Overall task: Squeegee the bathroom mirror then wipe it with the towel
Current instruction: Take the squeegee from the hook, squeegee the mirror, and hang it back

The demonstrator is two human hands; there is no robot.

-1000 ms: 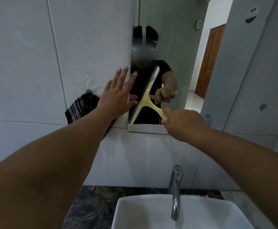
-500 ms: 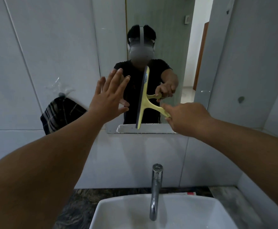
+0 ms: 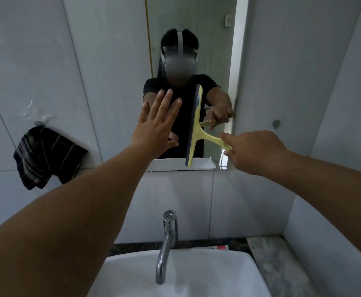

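Head view: yellow plastic squeegee with dark rubber blade [image 3: 193,127] — blade near upright against the wall-mounted bathroom mirror [image 3: 188,39], lower end at the mirror's bottom edge, handle pointing right. Pale tiled wall [image 3: 46,50]; dark striped cloth towel [image 3: 46,156] hanging at left; chrome tap [image 3: 166,243] over white basin [image 3: 196,275]. Right hand [image 3: 254,151] clamped on the handle; left hand [image 3: 156,129] spread flat, fingers apart, at the glass — contact unclear.

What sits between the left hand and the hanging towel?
Only bare white wall tile separates the left hand from the towel, per the head view.
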